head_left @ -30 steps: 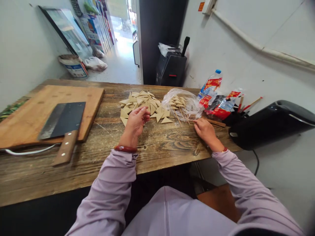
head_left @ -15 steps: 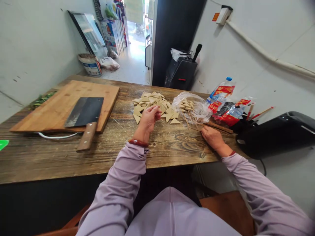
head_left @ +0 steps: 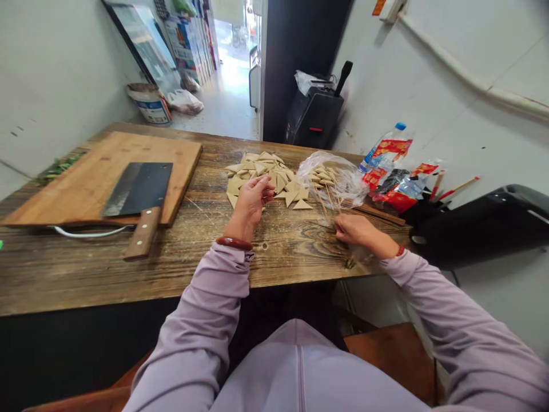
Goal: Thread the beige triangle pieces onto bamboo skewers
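Note:
My left hand (head_left: 254, 200) is over the near edge of a pile of tan, flat triangular pieces (head_left: 263, 166), its fingers drawn together in a pinch. Whatever lies between those fingertips, if anything, is hidden. To the right, my right hand (head_left: 354, 230) is closed just above the wooden table, and I cannot make out what is in it. Beyond it, thin wooden sticks (head_left: 320, 198) poke out near a clear plastic bag (head_left: 352, 184) that has more triangular pieces (head_left: 323, 174) in it.
A cleaver (head_left: 141, 191) lies on a wooden cutting board (head_left: 182, 157) at the left, its handle overhanging the near edge. On the right are a plastic bottle (head_left: 386, 143), red-and-clear packaging (head_left: 401, 197) and a black rounded device (head_left: 484, 229). A black speaker (head_left: 315, 114) stands behind the table.
My right hand has moved left along the table, away from the dark strips and toward the thin sticks. My left hand stays pinched at the pile. The whole view has shifted slightly.

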A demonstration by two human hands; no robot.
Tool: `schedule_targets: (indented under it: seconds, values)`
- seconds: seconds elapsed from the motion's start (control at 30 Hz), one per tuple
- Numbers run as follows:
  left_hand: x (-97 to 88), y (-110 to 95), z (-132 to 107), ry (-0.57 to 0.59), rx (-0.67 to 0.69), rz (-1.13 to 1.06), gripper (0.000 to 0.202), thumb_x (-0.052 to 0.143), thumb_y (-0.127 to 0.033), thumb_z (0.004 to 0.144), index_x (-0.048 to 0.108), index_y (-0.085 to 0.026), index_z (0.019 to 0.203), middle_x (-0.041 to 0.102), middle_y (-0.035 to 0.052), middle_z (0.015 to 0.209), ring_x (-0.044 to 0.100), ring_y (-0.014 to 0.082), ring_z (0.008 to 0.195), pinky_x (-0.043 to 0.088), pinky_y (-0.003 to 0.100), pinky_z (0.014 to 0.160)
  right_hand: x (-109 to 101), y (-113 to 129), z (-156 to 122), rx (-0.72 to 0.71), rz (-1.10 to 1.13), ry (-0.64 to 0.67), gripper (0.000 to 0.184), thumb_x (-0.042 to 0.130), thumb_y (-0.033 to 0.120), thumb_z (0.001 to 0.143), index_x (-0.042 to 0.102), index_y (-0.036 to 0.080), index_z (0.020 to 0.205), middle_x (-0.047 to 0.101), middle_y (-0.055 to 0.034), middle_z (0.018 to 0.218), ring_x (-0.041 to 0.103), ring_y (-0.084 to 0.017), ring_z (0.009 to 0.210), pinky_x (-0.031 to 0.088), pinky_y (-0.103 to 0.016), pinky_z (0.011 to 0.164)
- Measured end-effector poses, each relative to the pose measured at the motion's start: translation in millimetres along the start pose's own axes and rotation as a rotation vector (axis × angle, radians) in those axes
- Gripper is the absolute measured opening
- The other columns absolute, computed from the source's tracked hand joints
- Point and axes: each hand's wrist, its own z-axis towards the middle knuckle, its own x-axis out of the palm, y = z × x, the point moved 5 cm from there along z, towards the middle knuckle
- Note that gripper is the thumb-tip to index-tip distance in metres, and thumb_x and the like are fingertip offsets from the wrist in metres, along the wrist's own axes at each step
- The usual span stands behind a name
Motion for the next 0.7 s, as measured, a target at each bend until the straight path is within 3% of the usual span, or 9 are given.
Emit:
schedule_targets:
  seconds: [0.1,0.23,0.33,0.43,0.57,0.7]
  values:
    - [2.3,2.1,-2.0,0.013,-0.001,0.026,0.012,0.067,-0.022,0.084,0.064,-0.013,0.091,0.064,-0.0015,0.065,0.056,0.0056,0.050,0.045,0.018,0.053,1.2,17.2,6.0,0.008,0.096,-0.108,0.017,0.047,0.016,0.083,0.062,0.017,0.090,0.067,-0.0090,0.084,0.059,-0.019,0.073,0.038,-0.029,0.065]
    - [2.6,8.6,-0.9,0.028,0.020,0.089,0.016,0.069,-0.025,0.081,0.065,-0.012,0.091,0.065,-0.0003,0.068,0.056,0.0067,0.052,0.044,0.019,0.055,-7.5,34.6,32.2,0.063,0.818,-0.442,0.016,0.048,0.023,0.085,0.058,0.018,0.096,0.059,-0.0007,0.075,0.053,-0.014,0.063,0.040,-0.026,0.060]
    - [2.0,14.0,2.5,0.044,0.094,0.246,0.018,0.068,-0.027,0.080,0.066,-0.013,0.092,0.065,0.0002,0.070,0.055,0.0078,0.056,0.043,0.021,0.059,-5.1,49.1,62.4,0.136,1.459,-0.385,0.027,0.052,0.037,0.088,0.058,0.020,0.107,0.046,0.0078,0.063,0.037,-0.008,0.045,0.027,-0.020,0.043]
    - [2.8,17.1,5.9,0.047,0.267,0.583,0.017,0.065,-0.024,0.082,0.069,-0.013,0.094,0.067,0.0038,0.079,0.059,0.0124,0.069,0.045,0.026,0.068,-9.0,60.8,85.2,0.117,1.829,-0.270,0.031,0.065,0.039,0.080,0.060,0.020,0.103,0.044,0.0102,0.062,0.031,-0.003,0.040,0.018,-0.016,0.038]
    - [9.7,21.5,7.2,0.019,0.510,1.170,0.020,0.063,-0.023,0.084,0.073,-0.014,0.098,0.068,0.0086,0.089,0.061,0.0205,0.088,0.046,0.035,0.086,-8.2,54.4,96.8,0.166,2.105,-0.207,0.028,0.072,0.030,0.073,0.057,0.021,0.095,0.049,0.0109,0.060,0.038,-0.002,0.039,0.022,-0.013,0.035]
    - [21.3,29.3,10.1,0.013,0.548,1.529,0.028,0.059,-0.029,0.089,0.073,-0.014,0.109,0.066,0.0125,0.097,0.059,0.0270,0.101,0.043,0.041,0.095,-5.8,38.9,95.5,0.242,2.156,-0.284,0.018,0.065,0.024,0.077,0.055,0.020,0.091,0.055,0.0088,0.059,0.051,-0.005,0.043,0.037,-0.013,0.039]
